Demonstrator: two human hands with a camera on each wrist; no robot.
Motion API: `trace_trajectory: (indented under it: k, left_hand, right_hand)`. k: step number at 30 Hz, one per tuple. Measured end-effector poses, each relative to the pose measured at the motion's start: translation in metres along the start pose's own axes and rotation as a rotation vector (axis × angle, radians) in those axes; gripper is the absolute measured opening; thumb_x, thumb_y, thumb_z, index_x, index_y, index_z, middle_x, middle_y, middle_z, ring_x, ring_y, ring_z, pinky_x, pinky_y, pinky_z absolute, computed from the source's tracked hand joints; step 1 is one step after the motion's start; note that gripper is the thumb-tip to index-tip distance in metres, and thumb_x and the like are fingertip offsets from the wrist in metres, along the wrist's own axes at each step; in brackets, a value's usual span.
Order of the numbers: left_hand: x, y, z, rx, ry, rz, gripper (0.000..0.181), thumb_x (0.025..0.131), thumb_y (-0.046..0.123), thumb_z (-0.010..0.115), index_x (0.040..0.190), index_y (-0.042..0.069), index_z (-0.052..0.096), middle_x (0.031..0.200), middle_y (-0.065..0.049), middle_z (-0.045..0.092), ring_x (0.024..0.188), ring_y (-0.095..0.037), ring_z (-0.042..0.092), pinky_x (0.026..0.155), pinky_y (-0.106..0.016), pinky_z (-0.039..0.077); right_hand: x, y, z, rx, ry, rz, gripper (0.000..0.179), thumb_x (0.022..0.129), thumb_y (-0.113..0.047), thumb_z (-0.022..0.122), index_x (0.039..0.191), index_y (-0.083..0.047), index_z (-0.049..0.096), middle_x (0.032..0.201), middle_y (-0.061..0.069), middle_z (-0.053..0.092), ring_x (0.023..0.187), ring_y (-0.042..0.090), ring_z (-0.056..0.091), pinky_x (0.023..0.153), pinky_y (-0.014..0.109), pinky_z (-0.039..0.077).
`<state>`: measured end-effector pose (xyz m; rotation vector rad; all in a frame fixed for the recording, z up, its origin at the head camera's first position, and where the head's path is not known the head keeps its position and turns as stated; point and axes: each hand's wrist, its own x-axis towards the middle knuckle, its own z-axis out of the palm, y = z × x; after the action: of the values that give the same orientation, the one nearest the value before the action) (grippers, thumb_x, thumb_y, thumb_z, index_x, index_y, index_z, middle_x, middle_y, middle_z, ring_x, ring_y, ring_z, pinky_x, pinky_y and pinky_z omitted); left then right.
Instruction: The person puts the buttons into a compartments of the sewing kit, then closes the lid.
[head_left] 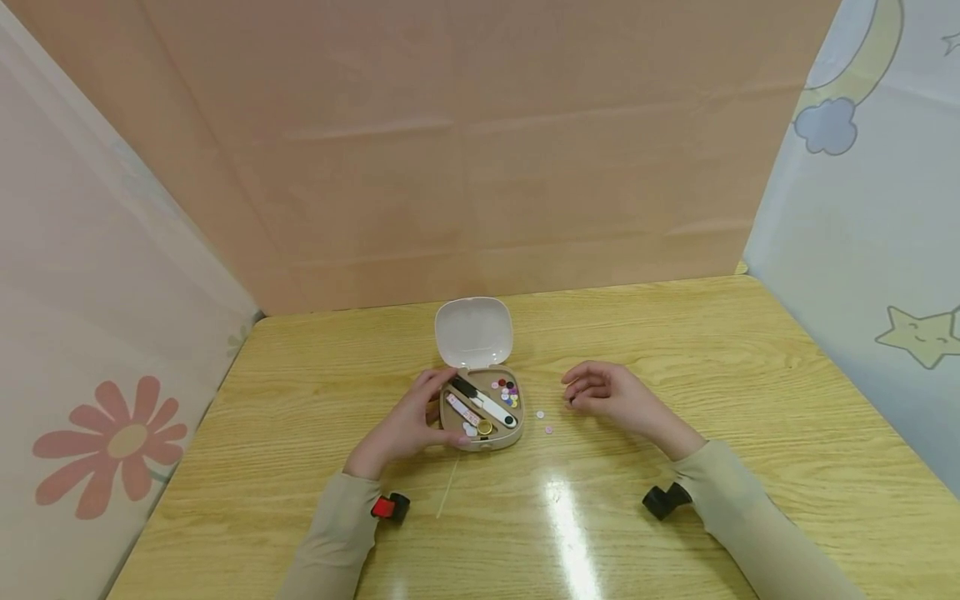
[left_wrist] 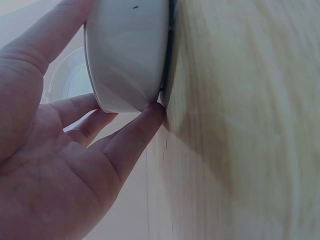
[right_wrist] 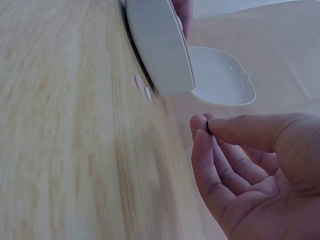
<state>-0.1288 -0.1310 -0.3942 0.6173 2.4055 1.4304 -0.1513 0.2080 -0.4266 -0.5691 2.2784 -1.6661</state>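
Note:
A small sewing kit box [head_left: 495,444] stands on the table with its white lid [head_left: 474,332] raised at the back. My left hand [head_left: 405,425] grips its left side, thumb at the front edge and fingers toward the back; the left wrist view shows fingertips against the white wall. Right of the box, my right hand [head_left: 618,402] pinches a small dark button [right_wrist: 208,128] between thumb and fingertips above the table. Inside are several coloured buttons [head_left: 510,393], a black-and-white tool [head_left: 491,407], a white strip with red marks [head_left: 462,410] and a gold-coloured round piece [head_left: 484,427].
A white button [head_left: 540,414] and a pink button [head_left: 548,430] lie on the wooden table [head_left: 300,375] between box and right hand. A thin pale stick [head_left: 447,487] lies in front of the box. Printed cloth walls surround the table at the back and sides.

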Motion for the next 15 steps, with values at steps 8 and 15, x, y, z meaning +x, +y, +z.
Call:
trace_trajectory:
  k: [8,15]
  left_hand:
    - [0.000,-0.002,0.000,-0.005,-0.002,0.008,0.094,0.072,0.007,0.084,0.148,0.002,0.029,0.134,-0.019,0.036,0.131,-0.037,0.036,0.103,-0.049,0.039]
    - [0.000,-0.002,0.000,-0.012,-0.002,0.008,0.094,0.072,0.007,0.084,0.148,0.001,0.029,0.134,-0.018,0.036,0.131,-0.037,0.035,0.103,-0.049,0.039]
  right_hand:
    - [0.003,-0.006,0.000,0.042,0.031,-0.008,0.033,0.090,0.006,0.060,0.120,0.015,0.050,0.102,0.023,0.064,0.095,0.039,0.063,0.081,0.040,0.056]
    - [0.008,-0.012,0.002,0.065,0.034,0.002,0.033,0.090,0.007,0.060,0.121,0.015,0.049,0.102,0.024,0.064,0.094,0.037,0.064,0.079,0.045,0.056]
